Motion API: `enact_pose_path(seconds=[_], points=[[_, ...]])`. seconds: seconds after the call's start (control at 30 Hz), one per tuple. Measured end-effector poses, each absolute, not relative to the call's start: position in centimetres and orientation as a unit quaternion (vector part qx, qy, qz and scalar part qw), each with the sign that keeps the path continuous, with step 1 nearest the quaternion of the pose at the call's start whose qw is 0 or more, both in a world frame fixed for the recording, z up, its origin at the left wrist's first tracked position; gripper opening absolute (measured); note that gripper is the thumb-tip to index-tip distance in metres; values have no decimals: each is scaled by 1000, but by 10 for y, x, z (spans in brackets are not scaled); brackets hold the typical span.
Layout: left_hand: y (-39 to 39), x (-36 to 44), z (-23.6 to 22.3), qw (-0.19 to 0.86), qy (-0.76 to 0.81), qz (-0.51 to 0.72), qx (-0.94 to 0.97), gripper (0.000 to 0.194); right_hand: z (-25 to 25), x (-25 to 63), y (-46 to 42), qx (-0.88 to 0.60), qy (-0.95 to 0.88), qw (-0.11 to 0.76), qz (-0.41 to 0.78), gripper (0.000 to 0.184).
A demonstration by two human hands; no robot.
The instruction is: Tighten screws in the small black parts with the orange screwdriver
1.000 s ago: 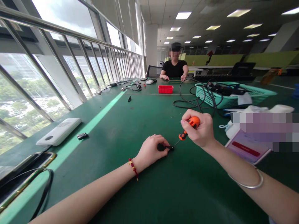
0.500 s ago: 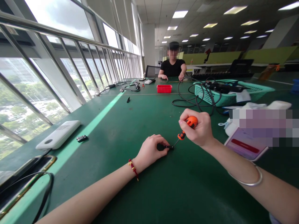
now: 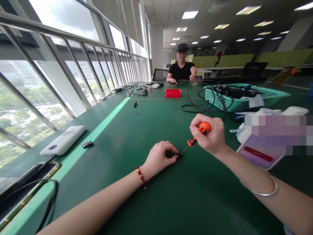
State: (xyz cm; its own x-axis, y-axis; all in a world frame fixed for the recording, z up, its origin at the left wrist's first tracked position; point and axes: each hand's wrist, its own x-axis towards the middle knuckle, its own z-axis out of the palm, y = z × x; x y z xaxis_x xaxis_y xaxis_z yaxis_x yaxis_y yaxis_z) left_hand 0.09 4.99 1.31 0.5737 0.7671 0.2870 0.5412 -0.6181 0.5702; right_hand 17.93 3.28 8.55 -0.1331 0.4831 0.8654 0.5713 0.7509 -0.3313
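My left hand (image 3: 161,156) pinches a small black part (image 3: 179,154) low over the green table (image 3: 137,202); the fingers hide most of it, so its kind is unclear. My right hand (image 3: 210,133) is wrapped around the orange and black handle of a screwdriver (image 3: 192,141). The screwdriver slants down to the left, and its thin metal tip meets the right end of the black part. To the left, apart from both hands, lies another small black piece (image 3: 87,144). A similar tiny black piece (image 3: 135,104) sits farther back.
A white power bank (image 3: 63,140) and a phone (image 3: 29,192) with a cable lie at left. Farther back stand a red bin (image 3: 173,93) and a teal basket (image 3: 274,94) of cables. A lit phone (image 3: 259,151) is at right. Across the table sits a person (image 3: 182,69).
Both hands keep their hold, and the screwdriver tip stays at the black part. The whole view has shifted very slightly.
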Motion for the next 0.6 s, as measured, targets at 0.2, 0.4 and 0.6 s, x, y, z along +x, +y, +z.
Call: enact_pose_path(seconds=[0.2, 0.4, 0.6], points=[[49, 1, 14, 218, 383, 261, 859, 9, 85, 179, 34, -357, -753, 551, -42, 17], [48, 1, 16, 224, 383, 260, 858, 9, 89, 180, 33, -389, -781, 488, -12, 23], [49, 1, 15, 219, 382, 266, 858, 8, 111, 183, 26, -462, -805, 366, 62, 16]])
